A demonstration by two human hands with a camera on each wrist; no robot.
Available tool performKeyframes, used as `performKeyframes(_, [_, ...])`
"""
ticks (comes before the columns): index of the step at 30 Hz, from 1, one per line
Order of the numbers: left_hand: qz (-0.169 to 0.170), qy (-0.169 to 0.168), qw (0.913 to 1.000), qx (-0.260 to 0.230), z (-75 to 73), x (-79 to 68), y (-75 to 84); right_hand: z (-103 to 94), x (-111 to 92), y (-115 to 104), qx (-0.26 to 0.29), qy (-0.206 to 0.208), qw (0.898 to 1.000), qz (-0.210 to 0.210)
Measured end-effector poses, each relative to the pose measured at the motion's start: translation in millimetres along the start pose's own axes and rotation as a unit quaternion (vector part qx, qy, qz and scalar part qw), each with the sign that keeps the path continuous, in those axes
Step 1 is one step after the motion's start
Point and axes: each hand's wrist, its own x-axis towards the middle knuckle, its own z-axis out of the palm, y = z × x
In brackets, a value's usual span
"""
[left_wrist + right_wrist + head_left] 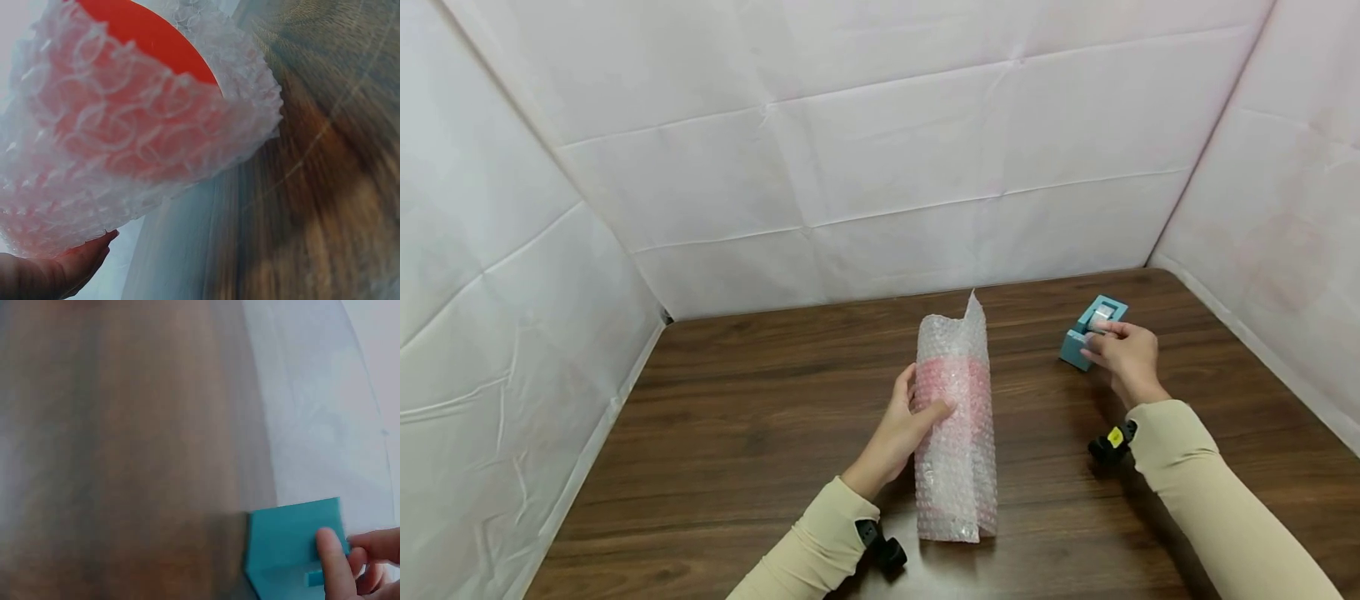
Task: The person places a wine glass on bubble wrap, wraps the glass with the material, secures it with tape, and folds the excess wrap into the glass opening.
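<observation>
Bubble wrap (955,475) is rolled around a red or pink-looking object, lying lengthwise on the table. My left hand (898,433) grips its left side, thumb on top and fingers along the far edge. In the left wrist view, bare red surface of the wrapped object (165,44) shows at the roll's open end. To the right, my right hand (1131,358) is at a teal tape dispenser (1075,350), with its fingertips at the clear tape (1102,314). The thumb and fingers pinch there; the tape's loose end is too small to make out.
The dark wood table (760,433) is bounded by white cloth walls (880,167) at the back and both sides. The dispenser stands near the table's back right corner. A small black wrist camera (1108,446) sits under each sleeve cuff.
</observation>
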Motion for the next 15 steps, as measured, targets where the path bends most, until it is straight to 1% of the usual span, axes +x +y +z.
performKeyframes(2, [-0.002, 0.001, 1.0, -0.001, 0.0, 0.0, 0.1, -3.1, -0.9, -3.8, 0.042, -0.006, 0.999, 0.015])
performKeyframes(3, [-0.001, 0.001, 1.0, -0.001, -0.2, -0.3, 0.3, -4.4, -1.2, -5.2, 0.045, -0.013, 0.999, 0.021])
performKeyframes(5, [0.002, 0.003, 1.0, 0.0, -0.7, -0.7, 0.8, -5.5, -2.4, -7.4, 0.022, -0.031, 0.999, 0.033])
performKeyframes(8, [0.007, 0.005, 1.0, 0.002, -1.8, -1.6, 1.2, -4.0, -2.8, -9.5, 0.004, -0.055, 0.997, 0.06])
performKeyframes(11, [0.012, 0.005, 0.9999, 0.001, -2.3, -2.3, 1.8, -2.2, -2.5, -10.7, 0.02, -0.061, 0.994, 0.084])
performKeyframes(13, [0.012, 0.005, 0.9999, -0.001, -2.4, -2.5, 2.2, -1.6, -1.8, -11.0, 0.039, -0.062, 0.993, 0.089])
performKeyframes(15, [0.013, 0.005, 0.9999, 0.0, -2.5, -2.6, 2.1, -1.8, -1.4, -10.9, 0.045, -0.068, 0.993, 0.089])
